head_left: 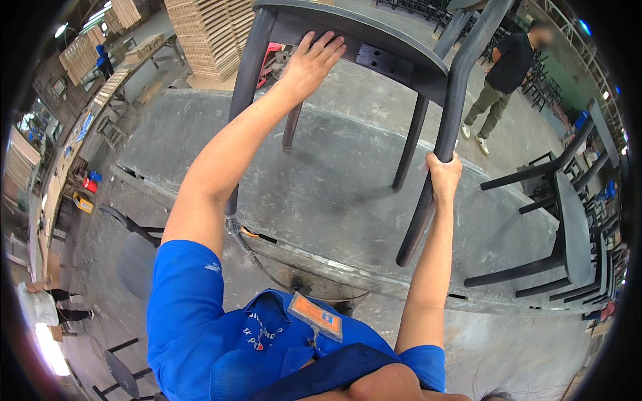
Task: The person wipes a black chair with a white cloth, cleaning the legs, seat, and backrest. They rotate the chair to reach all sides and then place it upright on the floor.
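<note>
A dark wooden chair (420, 79) stands over a grey worktable (321, 184), its legs pointing down. Whether all its feet touch the tabletop, I cannot tell. My left hand (311, 65) lies flat with fingers stretched against the inner face of the curved rail below the chair's top edge. A dark block with holes (384, 60) sits on that same rail, to the right of these fingers. On the right side, my right hand (445, 175) is wrapped around a bent chair leg (418, 228), which runs on below the grip.
A hose (249, 250) hangs at the table's near edge beside an orange-and-black tool (257, 234). Several dark chairs (574, 224) crowd the right. Another chair (137, 257) is at the left. Beyond the table stand a person (506, 70) and stacked wooden pieces (204, 40).
</note>
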Motion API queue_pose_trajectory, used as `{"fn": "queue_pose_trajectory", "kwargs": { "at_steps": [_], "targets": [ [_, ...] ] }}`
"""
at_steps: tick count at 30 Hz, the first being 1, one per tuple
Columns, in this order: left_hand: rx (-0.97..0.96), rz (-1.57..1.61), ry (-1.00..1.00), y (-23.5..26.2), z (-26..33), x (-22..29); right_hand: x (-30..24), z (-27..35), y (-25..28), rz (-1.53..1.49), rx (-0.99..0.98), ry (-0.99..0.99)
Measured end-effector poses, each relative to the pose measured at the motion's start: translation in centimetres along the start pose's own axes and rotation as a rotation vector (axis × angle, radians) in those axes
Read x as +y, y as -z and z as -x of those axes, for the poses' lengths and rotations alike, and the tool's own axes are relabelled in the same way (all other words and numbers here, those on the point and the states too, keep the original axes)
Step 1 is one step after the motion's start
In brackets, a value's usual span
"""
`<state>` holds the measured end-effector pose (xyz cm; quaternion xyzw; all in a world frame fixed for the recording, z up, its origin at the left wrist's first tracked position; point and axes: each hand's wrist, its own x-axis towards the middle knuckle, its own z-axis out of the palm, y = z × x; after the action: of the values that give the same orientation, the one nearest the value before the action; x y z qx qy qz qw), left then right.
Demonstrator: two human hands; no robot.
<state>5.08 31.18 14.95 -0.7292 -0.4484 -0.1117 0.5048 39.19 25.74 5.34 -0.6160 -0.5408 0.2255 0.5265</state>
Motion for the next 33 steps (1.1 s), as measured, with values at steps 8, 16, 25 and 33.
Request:
{"fn": "queue_pose_trajectory", "kwargs": {
  "at_steps": [8, 16, 25, 33],
  "targets": [
    [0.192, 0.34, 0.745, 1.4, 5.9, -3.4, -0.6, -3.1, -0.7, -0.052, -0.065, -0.024],
    [-0.066, 0.603, 1.009, 3.5, 20.8, 2.7, 1.2, -8.4, -1.5, -0.036, -0.071, -0.004],
    [0.07, 0.699, 1.548, 7.3, 43.9, 19.6, 2.8, -11.0, -1.3, -0.212, -0.181, -0.078],
    [-0.231, 1.101, 2.781, 6.5, 59.3, 41.1, 3.0, -13.9, -0.6, -0.153, -0.217, -0.125]
  ]
}}
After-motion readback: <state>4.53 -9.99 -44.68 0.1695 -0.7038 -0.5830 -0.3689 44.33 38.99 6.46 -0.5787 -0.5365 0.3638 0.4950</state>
